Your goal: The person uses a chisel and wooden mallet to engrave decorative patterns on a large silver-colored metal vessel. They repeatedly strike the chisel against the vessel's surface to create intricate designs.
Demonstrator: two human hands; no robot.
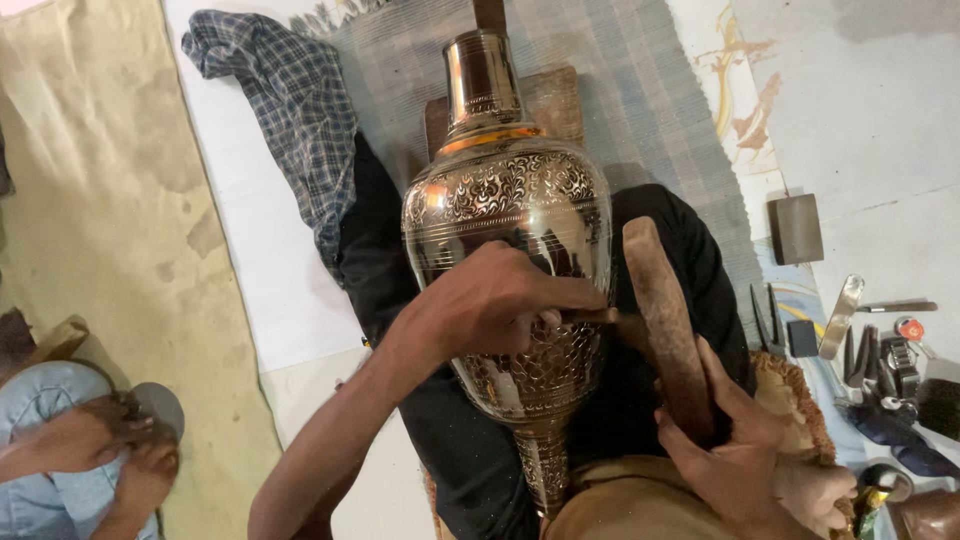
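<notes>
A big shiny metal vase lies across the person's lap on dark cloth, with its neck pointing away and its foot close to the body. The left hand rests on the side of the vase, closed around a thin chisel whose tip touches the patterned metal. The right hand grips a wooden mallet, and its head is just beside the back end of the chisel. I think a few things could go wrong. The vase is round and smooth, so it might roll on the lap. Then the chisel could slip and scratch the pretty pattern. A crooked hit might miss the chisel and land on the fingers. More tools lie on the floor to the right.
</notes>
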